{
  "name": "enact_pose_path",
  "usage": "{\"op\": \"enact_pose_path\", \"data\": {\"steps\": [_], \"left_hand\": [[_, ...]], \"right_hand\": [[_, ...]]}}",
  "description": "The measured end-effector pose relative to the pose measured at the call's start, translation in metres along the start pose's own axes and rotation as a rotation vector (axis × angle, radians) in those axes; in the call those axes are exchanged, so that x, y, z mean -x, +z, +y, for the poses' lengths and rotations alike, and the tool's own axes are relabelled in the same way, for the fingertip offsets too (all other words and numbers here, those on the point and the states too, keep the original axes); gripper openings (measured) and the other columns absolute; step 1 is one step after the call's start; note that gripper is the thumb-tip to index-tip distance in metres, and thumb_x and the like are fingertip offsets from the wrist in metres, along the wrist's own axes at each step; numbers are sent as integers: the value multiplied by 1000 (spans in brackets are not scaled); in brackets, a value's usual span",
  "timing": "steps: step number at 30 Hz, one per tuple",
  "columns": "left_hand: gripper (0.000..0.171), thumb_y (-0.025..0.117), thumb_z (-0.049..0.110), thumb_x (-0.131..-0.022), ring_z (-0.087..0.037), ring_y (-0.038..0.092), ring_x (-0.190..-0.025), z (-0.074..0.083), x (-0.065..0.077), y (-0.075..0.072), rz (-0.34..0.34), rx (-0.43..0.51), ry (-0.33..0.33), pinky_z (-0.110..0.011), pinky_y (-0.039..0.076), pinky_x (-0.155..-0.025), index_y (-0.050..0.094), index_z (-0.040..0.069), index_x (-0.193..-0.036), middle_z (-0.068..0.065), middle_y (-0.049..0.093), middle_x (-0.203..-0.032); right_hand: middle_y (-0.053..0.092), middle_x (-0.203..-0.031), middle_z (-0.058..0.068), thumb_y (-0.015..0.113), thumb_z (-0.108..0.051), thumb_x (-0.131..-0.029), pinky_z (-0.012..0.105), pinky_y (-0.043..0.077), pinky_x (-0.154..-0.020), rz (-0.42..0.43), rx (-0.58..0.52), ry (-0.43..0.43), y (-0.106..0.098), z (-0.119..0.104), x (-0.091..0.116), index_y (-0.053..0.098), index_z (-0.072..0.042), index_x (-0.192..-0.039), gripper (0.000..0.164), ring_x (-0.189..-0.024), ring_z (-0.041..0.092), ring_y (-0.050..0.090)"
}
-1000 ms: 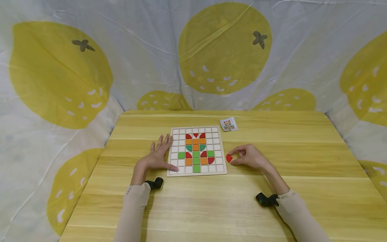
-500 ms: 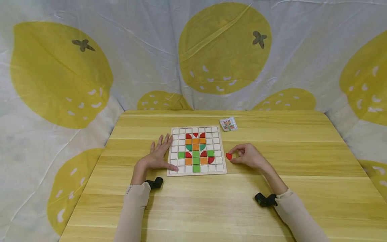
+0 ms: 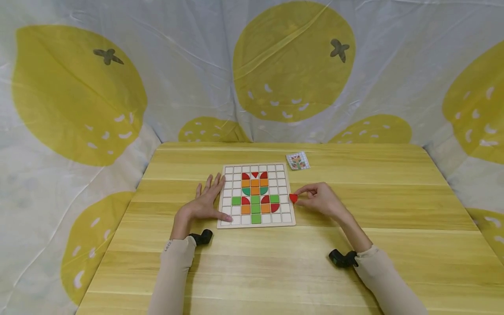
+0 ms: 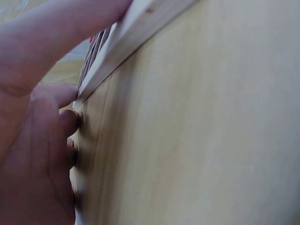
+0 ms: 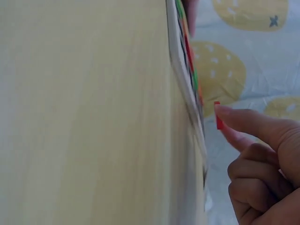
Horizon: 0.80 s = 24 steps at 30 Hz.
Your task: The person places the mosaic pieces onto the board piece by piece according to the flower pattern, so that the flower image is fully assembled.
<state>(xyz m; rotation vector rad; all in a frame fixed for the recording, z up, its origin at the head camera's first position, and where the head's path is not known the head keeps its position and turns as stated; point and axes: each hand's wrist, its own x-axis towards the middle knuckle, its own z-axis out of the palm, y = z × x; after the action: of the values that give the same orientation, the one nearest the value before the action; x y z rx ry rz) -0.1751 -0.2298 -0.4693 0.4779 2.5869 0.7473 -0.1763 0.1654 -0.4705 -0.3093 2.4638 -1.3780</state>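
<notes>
A square wooden grid board (image 3: 292,221) lies on the table, its cells partly filled with red, orange and green tiles in a flower pattern. My left hand (image 3: 202,203) rests against its left side, fingers spread, with the thumb on the lower left corner; the left wrist view shows the thumb (image 4: 70,21) over the board's edge. Between thumb and index finger, my right hand (image 3: 323,199) pinches a small red tile (image 3: 293,198) at the board's right edge. In the right wrist view the red tile (image 5: 218,116) appears edge-on above the board, the other fingers curled.
A small pattern card (image 3: 298,161) with a printed flower grid lies behind the board to the right. Black wrist devices (image 3: 202,237) sit on both forearms. A curtain with lemon prints (image 3: 293,61) hangs behind the wooden table (image 3: 260,271).
My right hand has moved left and slightly away from me, bringing the red tile from beside the board to its right edge. The left hand stays in place.
</notes>
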Motion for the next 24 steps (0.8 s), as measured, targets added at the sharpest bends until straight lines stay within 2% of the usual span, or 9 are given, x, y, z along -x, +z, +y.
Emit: {"op": "enact_pose_path", "data": {"steps": [4, 11, 17, 24], "left_hand": [[139, 92, 49, -74, -42, -22, -159, 0, 0, -1, 5, 2, 1, -68, -16, -124, -2, 4, -166, -18, -14, -174], [139, 92, 49, -74, -42, -22, -159, 1, 0, -1, 4, 6, 0, -67, -17, -124, -2, 5, -166, -18, -14, -174], [138, 90, 51, -75, -41, -22, -159, 1, -2, 1, -2, -7, -6, -67, -16, -124, -2, 6, -167, -17, -15, -174], [137, 90, 50, -76, -41, -22, -159, 0, -2, 1, -1, -9, -9, -67, -16, -124, -3, 7, -167, -17, -15, -174]], "right_hand": [[29, -59, -5, 85, -16, -86, 23, 22, -52, -48, -17, -45, 21, -25, -8, 80, -7, -108, 24, -56, 12, 26], [31, -54, -6, 87, -14, -83, 23, 24, -55, -136, -28, -109, 73, -59, -32, 83, -9, -103, 21, -53, 11, 28], [39, -52, -7, 89, -15, -81, 21, 24, -49, -169, 8, -135, 104, -71, -47, 83, -10, -100, 20, -50, 8, 33], [43, -54, -7, 88, -11, -81, 18, 26, -49, -191, 34, -139, 120, -75, -52, 83, -7, -99, 19, -52, 7, 37]]}}
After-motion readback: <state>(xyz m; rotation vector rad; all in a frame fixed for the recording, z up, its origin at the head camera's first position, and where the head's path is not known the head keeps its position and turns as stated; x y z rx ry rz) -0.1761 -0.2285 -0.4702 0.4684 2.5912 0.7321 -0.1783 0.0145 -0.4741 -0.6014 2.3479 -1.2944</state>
